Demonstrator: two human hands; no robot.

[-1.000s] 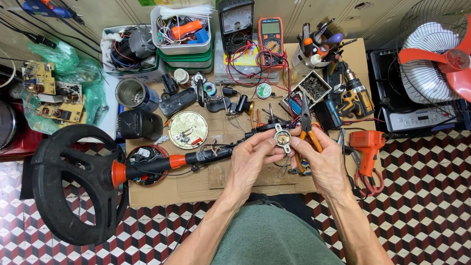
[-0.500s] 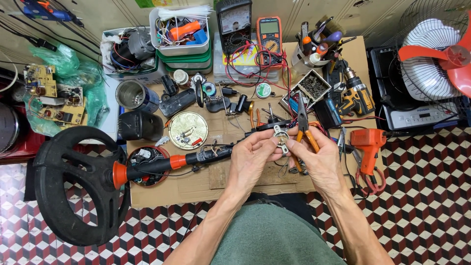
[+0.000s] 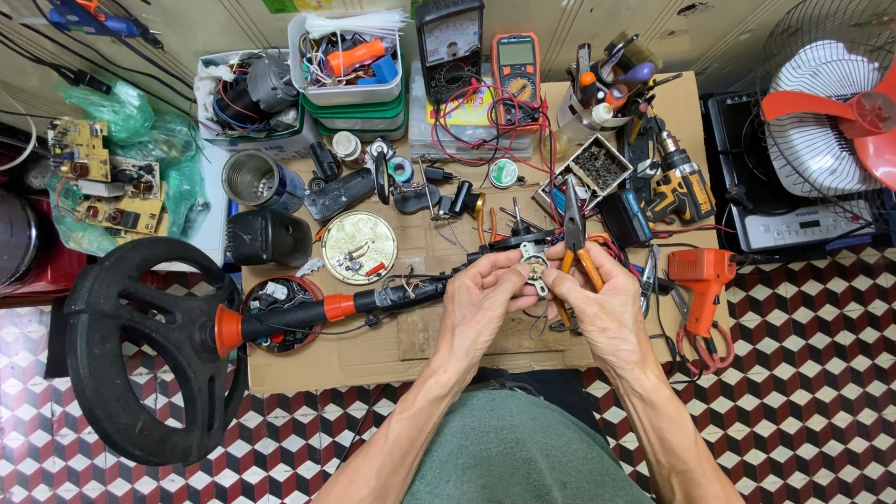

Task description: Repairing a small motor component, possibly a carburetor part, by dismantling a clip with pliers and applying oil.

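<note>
My left hand (image 3: 487,301) pinches a small round metal part (image 3: 535,267) with wires hanging from it, held just above the cardboard-covered table (image 3: 317,364). My right hand (image 3: 602,303) grips orange-handled long-nose pliers (image 3: 573,238), jaws pointing away from me, and its fingertips also touch the metal part. A black shaft with orange collars (image 3: 327,308) runs left from my left hand to a large black round coil (image 3: 140,350) hanging off the table's left edge.
The table holds a round tin lid (image 3: 359,246), a can (image 3: 257,180), two meters (image 3: 515,67), a box of screws (image 3: 595,166), a yellow drill (image 3: 679,182) and an orange heat gun (image 3: 702,277). A fan (image 3: 831,112) stands at right, circuit boards (image 3: 107,182) at left.
Both hands stay together on the small metal part. The pliers have tilted slightly more upright.
</note>
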